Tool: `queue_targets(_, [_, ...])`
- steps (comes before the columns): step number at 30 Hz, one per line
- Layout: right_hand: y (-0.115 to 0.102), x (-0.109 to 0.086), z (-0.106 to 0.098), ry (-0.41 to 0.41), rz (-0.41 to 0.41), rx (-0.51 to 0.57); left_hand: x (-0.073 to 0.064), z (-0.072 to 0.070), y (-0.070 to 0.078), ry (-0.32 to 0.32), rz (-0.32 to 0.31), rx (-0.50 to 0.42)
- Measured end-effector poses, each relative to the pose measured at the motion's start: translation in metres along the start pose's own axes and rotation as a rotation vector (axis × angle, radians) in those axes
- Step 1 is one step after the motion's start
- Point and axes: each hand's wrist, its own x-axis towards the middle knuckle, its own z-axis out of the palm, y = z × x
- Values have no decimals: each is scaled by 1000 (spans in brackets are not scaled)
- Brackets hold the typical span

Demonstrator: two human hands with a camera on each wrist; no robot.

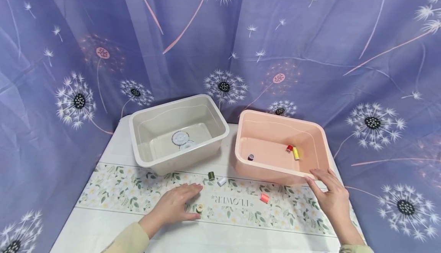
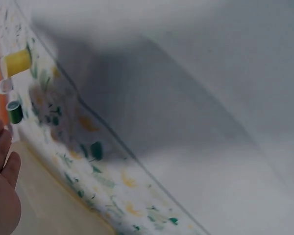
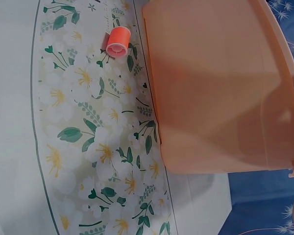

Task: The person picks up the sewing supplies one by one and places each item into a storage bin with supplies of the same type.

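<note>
- Left hand (image 1: 173,204) rests low over the table (image 1: 241,239), fingers extended and thumb spread wide; it has hold of nothing.
- Right hand (image 1: 331,196) touches the near right corner of the peach bin (image 1: 268,172), its fingers relaxed on the rim rather than wrapped round it, and carries nothing.
- Between the left thumb and fingers sits the pale yellow spool (image 1: 199,208), on the floral band of the table, not yet pinched.
- Just beyond those fingertips stand the green spool (image 1: 211,176) and the white spool (image 1: 222,181), near each other; the coral spool (image 1: 264,198) lies in front of the peach bin.
- Inside the peach bin are a dark spool (image 1: 250,157), a red spool (image 1: 289,149) and a bright yellow spool (image 1: 296,153); the grey bin (image 1: 193,158) holds two pale discs (image 1: 180,138).
- Step in hand, as I judge it: getting hold of the pale yellow spool, with the right hand probably steadying the bin.
- Next move calls for the left thumb and fingers to close lightly from opposite sides, since so small a round thing could roll, then a lift clear of the neighbouring spools.
</note>
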Motion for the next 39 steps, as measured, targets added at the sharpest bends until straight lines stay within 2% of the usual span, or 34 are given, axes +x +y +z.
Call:
queue_targets(6, [1, 1, 0, -10, 5, -3, -4, 9, -2, -38, -4, 3])
queue_targets(13, [1, 1, 0, -13, 5, -2, -5, 17, -4, -38, -21, -1])
queue_targets(29, [3, -1, 1, -3, -6, -6, 0, 23, 3, -46, 34, 11])
queue_targets(39, [0, -1, 2, 11, 0, -10, -2, 23, 3, -14, 54, 25])
